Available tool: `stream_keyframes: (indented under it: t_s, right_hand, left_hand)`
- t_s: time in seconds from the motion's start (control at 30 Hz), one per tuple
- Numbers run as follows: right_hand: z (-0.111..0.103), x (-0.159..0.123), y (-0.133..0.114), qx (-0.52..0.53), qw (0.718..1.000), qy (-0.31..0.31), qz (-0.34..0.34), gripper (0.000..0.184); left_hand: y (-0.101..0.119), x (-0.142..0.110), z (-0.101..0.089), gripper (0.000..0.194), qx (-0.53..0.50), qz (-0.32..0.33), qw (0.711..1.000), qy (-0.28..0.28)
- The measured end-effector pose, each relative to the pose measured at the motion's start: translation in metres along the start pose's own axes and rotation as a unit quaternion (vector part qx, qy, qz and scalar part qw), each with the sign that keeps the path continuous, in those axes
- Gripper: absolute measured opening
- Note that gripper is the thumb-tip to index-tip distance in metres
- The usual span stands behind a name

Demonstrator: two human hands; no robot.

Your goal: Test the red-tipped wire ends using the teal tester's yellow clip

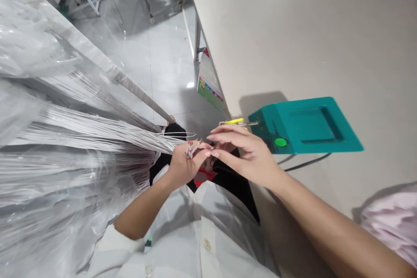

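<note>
Where the left hand (185, 163) grips, white wires (140, 135) are part-hidden.

Holds left hand (186, 160) curled left of the teal box (295, 121), right hand (250, 156) arched nearer it.

Wires (114, 130): thin, smooth, apparently plastic-coated, low sheen. Sheeting (26, 43) over them: clear plastic, glossy, crinkled. Bench (309, 30): smooth top, soft sheen, material undetermined. Green device (289, 113): smooth casing, apparently painted metal, satin; its rod (253, 124) is shiny metal. Cable (306, 166): smooth, black, apparently plastic-sheathed. Floor (137, 61): glossy tile, reflecting light. Shirt (176, 247): matt woven cloth; its button (207, 243) is glossy. Pink fabric (394, 221): matt, heavily creased cloth.
</note>
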State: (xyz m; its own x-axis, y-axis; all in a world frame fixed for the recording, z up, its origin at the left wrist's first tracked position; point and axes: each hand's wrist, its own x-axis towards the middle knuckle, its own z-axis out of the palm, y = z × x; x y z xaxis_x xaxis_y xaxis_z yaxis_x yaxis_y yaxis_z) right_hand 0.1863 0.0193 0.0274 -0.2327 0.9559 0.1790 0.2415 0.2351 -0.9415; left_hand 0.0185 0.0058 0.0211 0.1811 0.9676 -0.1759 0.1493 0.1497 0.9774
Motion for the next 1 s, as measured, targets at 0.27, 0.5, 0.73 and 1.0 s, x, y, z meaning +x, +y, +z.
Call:
stream_keyframes:
  t_s: [0.27,0.5,0.73,1.0]
  right_hand:
    - [-0.001,0.001,0.003,0.142,0.986,-0.069,0.049,0.004]
    - [0.023,-0.007,0.006,0.289,0.939,0.035,0.183,0.015]
    - [0.027,-0.012,0.008,0.111,0.984,0.122,0.069,0.006]
    - [0.015,-0.011,0.019,-0.245,0.946,0.114,-0.18,0.013]
  left_hand:
    - [-0.005,0.003,-0.009,0.019,-0.074,-0.01,0.993,-0.093]
    - [-0.019,0.002,0.008,0.025,-0.279,-0.092,0.954,-0.063]
    - [-0.016,-0.002,0.023,0.024,-0.325,-0.117,0.939,0.008]
    - [-0.011,-0.004,0.016,0.016,-0.129,-0.063,0.989,0.039]
